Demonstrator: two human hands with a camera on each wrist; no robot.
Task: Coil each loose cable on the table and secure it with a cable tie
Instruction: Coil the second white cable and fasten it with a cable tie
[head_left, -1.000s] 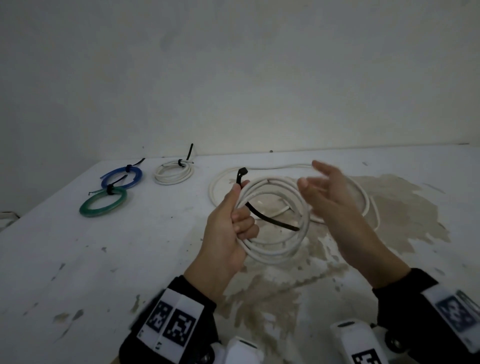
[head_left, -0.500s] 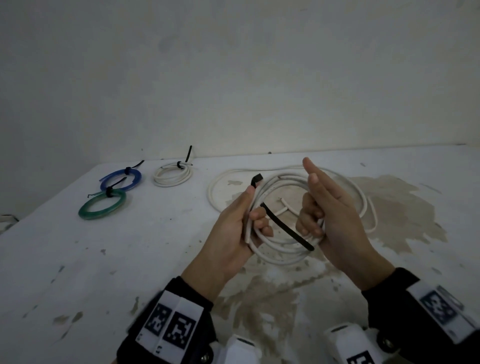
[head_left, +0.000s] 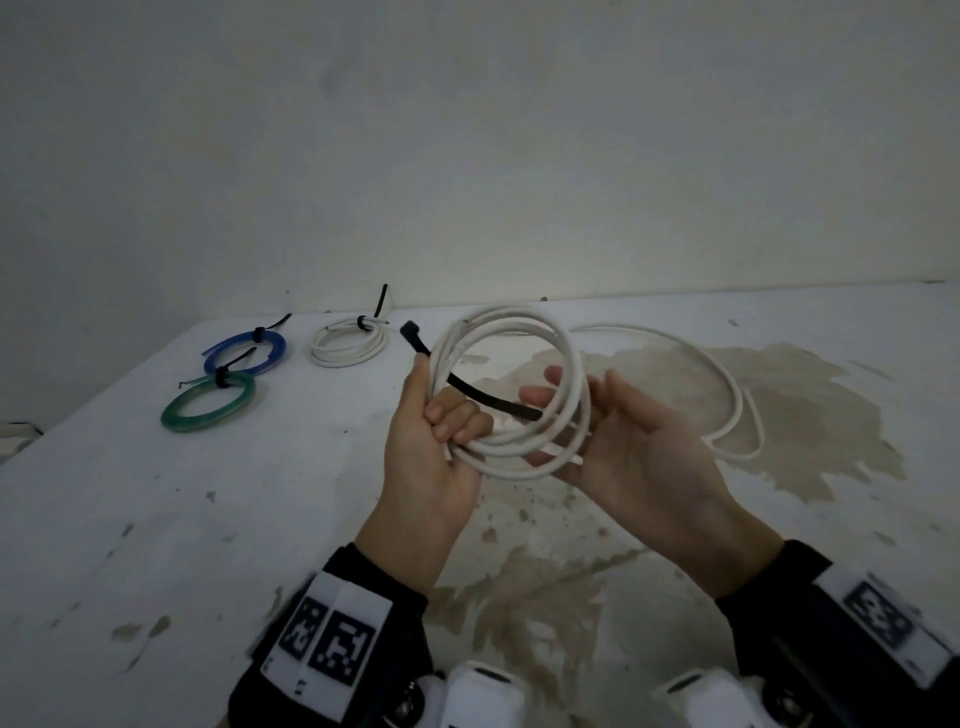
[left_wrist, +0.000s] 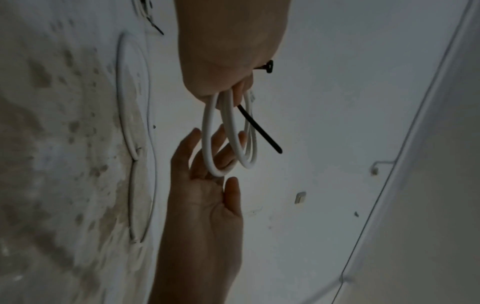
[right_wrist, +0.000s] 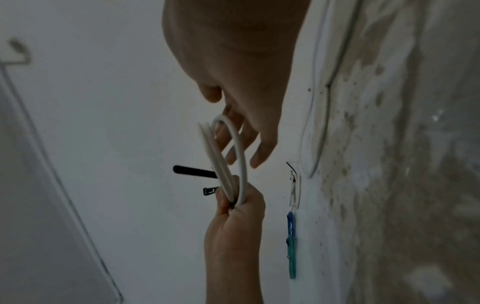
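the left hand (head_left: 431, 457) grips a white cable coil (head_left: 511, 387) and a black cable tie (head_left: 483, 392) above the tabletop (head_left: 208, 519). the right hand (head_left: 639, 457), fingers straight, touches the coil's far side.

A smooth, matt white plastic-sheathed cable (head_left: 511, 395) and a flat black plastic cable tie (head_left: 480, 387) above a worn white-painted table (head_left: 208, 519), its finish chipped and stained brown; beyond, glossy translucent blue (head_left: 244, 353) and green coils (head_left: 208, 402)

White stained table (head_left: 156, 519) — green coil (head_left: 208, 400); blue coil (head_left: 244, 352); white coil (head_left: 349, 347); loose cable (head_left: 727, 384).
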